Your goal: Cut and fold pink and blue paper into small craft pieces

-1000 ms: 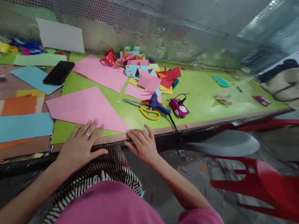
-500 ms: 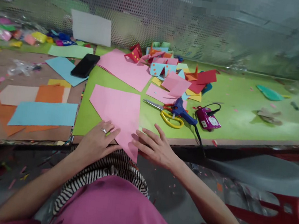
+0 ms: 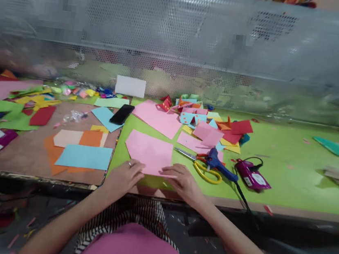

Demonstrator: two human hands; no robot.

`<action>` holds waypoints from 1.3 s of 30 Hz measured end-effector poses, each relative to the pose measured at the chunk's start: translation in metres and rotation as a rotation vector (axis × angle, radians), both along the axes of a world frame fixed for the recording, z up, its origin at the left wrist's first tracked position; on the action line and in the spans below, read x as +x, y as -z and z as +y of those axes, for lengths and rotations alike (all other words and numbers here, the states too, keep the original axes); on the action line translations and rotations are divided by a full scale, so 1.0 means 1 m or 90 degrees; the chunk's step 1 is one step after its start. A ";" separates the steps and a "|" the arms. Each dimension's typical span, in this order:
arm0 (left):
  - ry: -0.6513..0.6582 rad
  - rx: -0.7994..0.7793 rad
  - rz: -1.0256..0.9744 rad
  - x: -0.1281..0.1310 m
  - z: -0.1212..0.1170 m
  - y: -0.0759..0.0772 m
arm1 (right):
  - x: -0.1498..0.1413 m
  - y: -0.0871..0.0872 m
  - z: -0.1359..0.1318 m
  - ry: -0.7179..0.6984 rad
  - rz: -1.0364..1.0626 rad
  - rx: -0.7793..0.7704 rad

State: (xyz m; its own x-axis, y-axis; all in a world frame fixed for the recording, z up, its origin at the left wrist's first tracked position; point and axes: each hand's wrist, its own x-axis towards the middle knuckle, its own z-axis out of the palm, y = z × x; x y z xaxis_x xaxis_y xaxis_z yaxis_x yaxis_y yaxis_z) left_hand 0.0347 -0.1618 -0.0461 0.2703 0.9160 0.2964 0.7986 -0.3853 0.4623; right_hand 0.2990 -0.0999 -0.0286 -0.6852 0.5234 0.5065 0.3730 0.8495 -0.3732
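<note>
A sheet of pink paper (image 3: 151, 151) lies in front of me on the green tabletop, its near edge lifted and turned up in a fold. My left hand (image 3: 123, 179), with a ring on one finger, pinches that edge at its left end. At the right end, my right hand (image 3: 183, 183) grips the same edge, fingers bent over it and thumb below. Just right of the paper are scissors with yellow handles (image 3: 208, 173) and a blue glue gun (image 3: 219, 164) lying across them.
A purple corded box (image 3: 251, 175) sits right of the glue gun. Behind are more pink paper (image 3: 158, 119), folded coloured paper pieces (image 3: 194, 115) and a black phone (image 3: 122, 114). To the left lie blue paper (image 3: 85, 157) and orange scraps (image 3: 51, 153). A perforated screen (image 3: 168, 36) closes the back.
The pink paper has been turned and drawn back fully onto the table, its near corner now folded up. Both hands have closed on its near edge. My view has swung left.
</note>
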 end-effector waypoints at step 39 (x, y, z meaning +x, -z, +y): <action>0.120 0.178 0.200 -0.031 0.030 0.003 | 0.046 -0.023 0.016 0.288 0.014 -0.090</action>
